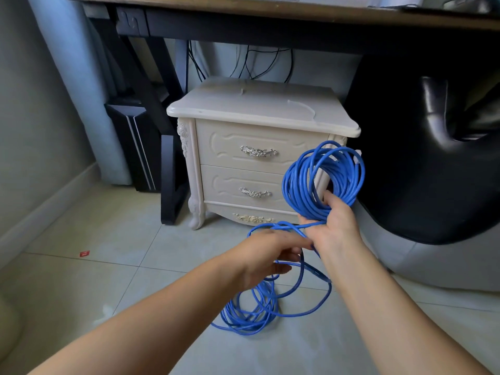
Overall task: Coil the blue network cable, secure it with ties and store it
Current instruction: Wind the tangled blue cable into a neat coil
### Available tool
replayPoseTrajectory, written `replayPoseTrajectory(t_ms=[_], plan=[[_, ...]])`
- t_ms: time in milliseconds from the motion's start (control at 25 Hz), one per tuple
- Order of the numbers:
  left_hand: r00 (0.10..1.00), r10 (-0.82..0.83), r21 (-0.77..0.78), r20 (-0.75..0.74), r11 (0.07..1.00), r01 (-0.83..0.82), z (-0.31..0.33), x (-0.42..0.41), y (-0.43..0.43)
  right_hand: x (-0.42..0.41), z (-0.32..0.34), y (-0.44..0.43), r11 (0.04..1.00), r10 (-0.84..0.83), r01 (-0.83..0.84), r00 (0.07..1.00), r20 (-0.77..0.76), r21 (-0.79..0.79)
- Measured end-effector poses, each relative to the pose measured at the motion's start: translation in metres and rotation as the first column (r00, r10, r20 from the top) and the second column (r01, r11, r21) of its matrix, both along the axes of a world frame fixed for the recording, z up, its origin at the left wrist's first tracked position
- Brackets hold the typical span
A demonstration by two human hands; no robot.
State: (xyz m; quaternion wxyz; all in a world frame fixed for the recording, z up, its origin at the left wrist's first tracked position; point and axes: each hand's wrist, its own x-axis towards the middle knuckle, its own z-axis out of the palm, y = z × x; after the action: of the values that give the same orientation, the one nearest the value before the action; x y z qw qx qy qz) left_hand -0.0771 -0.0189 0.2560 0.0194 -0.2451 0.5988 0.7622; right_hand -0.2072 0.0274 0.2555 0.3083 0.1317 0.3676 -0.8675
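Head view: the right hand (334, 223) grips a part-wound coil of blue network cable (297, 185) by the nightstand (243, 147), and the left hand (270, 253) curls round the loose strand. Plenty lies unwound on the floor (81, 293); tying and storing are not yet done.

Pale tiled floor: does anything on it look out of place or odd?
A small red scrap lies alone on the pale tiled floor, left of the cream two-drawer cabinet. Part of the blue network cable sprawls there in loose, uneven loops, not yet coiled.

Blue cable (322, 174), cream nightstand (259, 109) with silver handles (258, 152), pale green floor tiles (81, 239).
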Motion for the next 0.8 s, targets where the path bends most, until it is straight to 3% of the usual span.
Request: replayPoseTrajectory(t_ms=[120, 280, 320, 400, 520, 680, 720, 800], plan=[[1.000, 0.008, 0.148, 0.005, 0.989, -0.009, 0.000, 0.002, -0.005, -0.005, 0.003, 0.005, 0.999, -0.034, 0.034, 0.999, -0.011, 0.022], [0.994, 0.111, 0.198, -0.014, 0.975, -0.106, 0.000, 0.000, -0.004, 0.000, 0.005, 0.005, 0.999, -0.037, 0.038, 0.999, -0.019, 0.029], [0.988, 0.154, 0.135, -0.014, 0.979, -0.151, 0.000, 0.000, -0.007, 0.000, 0.007, 0.006, 0.999, -0.031, 0.031, 0.999, -0.020, 0.015], [0.965, 0.263, -0.170, -0.003, 0.951, -0.259, 0.000, 0.002, -0.019, 0.000, 0.014, 0.009, 0.999, -0.002, 0.001, 1.000, -0.013, -0.048], [0.923, 0.383, -0.588, -0.043, 0.737, -0.333, -0.002, 0.008, -0.041, -0.002, 0.025, 0.017, 0.985, 0.058, -0.058, 0.998, -0.005, -0.161], [0.936, 0.344, -0.778, -0.070, 0.569, -0.268, -0.005, 0.011, -0.054, 0.000, 0.030, 0.019, 0.981, 0.132, -0.139, 0.990, -0.058, -0.133], [0.932, 0.352, -0.828, -0.085, 0.496, -0.262, -0.006, 0.012, -0.056, 0.000, 0.031, 0.020, 0.981, 0.139, -0.147, 0.988, -0.071, -0.123], [0.905, 0.403, -0.935, -0.134, 0.252, -0.251, -0.008, 0.014, -0.063, -0.004, 0.034, 0.023, 0.978, 0.150, -0.162, 0.984, -0.100, -0.128]])
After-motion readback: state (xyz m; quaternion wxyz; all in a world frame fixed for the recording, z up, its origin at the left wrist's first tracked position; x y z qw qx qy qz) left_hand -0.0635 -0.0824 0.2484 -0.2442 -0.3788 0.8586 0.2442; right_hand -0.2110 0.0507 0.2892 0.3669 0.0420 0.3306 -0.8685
